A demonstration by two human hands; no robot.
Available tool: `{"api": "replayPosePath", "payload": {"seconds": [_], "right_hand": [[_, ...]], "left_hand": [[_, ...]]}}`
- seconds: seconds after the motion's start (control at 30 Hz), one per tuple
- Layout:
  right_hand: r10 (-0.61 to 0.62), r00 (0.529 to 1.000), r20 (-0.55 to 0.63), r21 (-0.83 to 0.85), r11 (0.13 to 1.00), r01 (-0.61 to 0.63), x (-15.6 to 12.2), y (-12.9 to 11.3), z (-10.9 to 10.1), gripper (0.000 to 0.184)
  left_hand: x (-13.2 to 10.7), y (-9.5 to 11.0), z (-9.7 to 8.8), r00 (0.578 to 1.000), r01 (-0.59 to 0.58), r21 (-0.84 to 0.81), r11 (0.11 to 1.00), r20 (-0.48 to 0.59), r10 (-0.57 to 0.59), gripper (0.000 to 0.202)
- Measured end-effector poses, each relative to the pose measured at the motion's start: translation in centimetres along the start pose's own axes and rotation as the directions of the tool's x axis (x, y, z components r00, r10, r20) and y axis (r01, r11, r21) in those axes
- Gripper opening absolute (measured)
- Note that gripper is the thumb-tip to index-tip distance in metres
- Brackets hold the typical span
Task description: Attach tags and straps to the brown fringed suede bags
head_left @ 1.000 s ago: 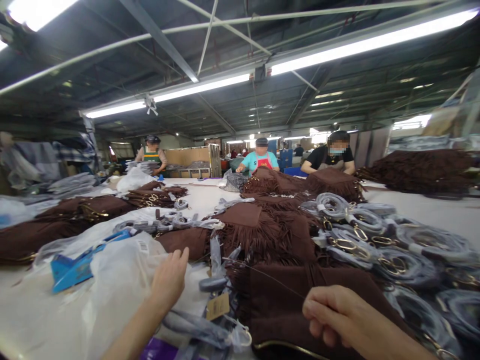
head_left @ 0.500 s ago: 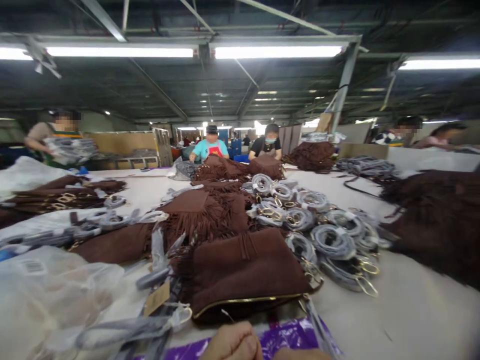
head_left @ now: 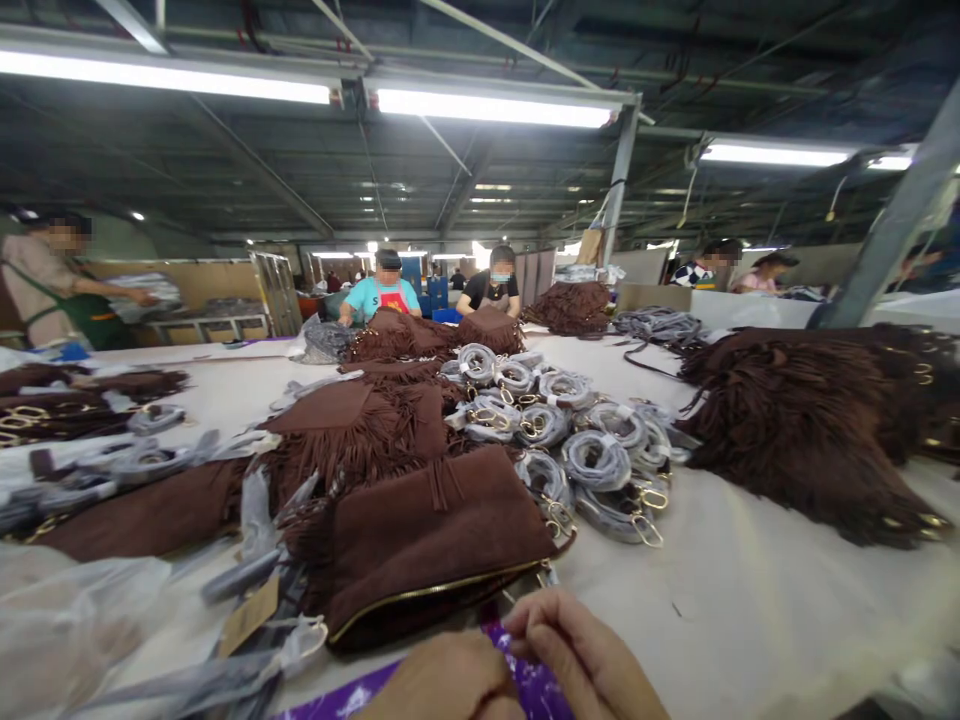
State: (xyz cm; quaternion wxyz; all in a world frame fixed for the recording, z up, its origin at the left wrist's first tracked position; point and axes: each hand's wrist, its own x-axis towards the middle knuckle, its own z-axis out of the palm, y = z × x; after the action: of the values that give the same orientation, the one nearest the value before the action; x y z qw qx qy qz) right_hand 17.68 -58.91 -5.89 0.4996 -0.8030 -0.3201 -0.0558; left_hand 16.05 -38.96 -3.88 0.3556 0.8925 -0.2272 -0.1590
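Note:
A brown suede bag (head_left: 427, 535) with a gold zipper edge and a fringe lies just beyond my hands at the table's near edge. My left hand (head_left: 444, 682) is at the bottom of the view, fingers curled in. My right hand (head_left: 581, 650) is beside it, fingers pressed together in a pinch just below the bag's zipper end. Both hands sit over a purple sheet (head_left: 536, 685). What the fingers hold is too small to make out.
More brown fringed bags (head_left: 360, 425) and a pile (head_left: 795, 430) at the right. Coiled grey wrapped straps with gold clasps (head_left: 592, 455) lie in the middle. Clear plastic bags (head_left: 67, 620) at the left. Several people work at the white table's (head_left: 750, 590) far side.
The view has swung right and dipped. My left hand has left the plastic bags at the left and come in beside my right hand below the bag.

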Motion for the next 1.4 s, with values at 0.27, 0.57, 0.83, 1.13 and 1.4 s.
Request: {"api": "replayPosePath", "payload": {"seconds": [0.27,0.57,0.83,1.13,1.4], "right_hand": [[-0.16,0.961,0.225,-0.585,0.767,0.265,3.3,2.8,-5.8,0.017],[-0.101,0.961,0.259,-0.242,0.956,0.165,6.7,2.0,-6.5,0.019],[0.019,0.938,0.345,-0.238,0.969,0.068,6.9,1.3,-7.7,0.02],[-0.05,0.945,0.322,-0.313,0.937,0.157,8.0,1.6,-7.3,0.024],[-0.322,0.943,0.082,-0.556,0.77,0.312,7.2,0.3,-3.2,0.02]], "left_hand": [[0.8,-1.0,-3.9,0.942,-0.01,0.272,0.962,-0.319,0.1,0.064],[3.8,0.0,-4.0,0.893,-0.048,0.165,0.985,-0.435,0.116,0.041],[4.7,1.9,-7.8,0.979,0.055,0.409,0.911,-0.203,0.032,0.031],[0.4,-3.8,-9.1,0.954,0.101,0.659,0.745,-0.276,0.115,0.07],[1.2,-9.1,-8.7,0.937,-0.032,0.153,0.988,-0.338,0.083,0.077]]}}
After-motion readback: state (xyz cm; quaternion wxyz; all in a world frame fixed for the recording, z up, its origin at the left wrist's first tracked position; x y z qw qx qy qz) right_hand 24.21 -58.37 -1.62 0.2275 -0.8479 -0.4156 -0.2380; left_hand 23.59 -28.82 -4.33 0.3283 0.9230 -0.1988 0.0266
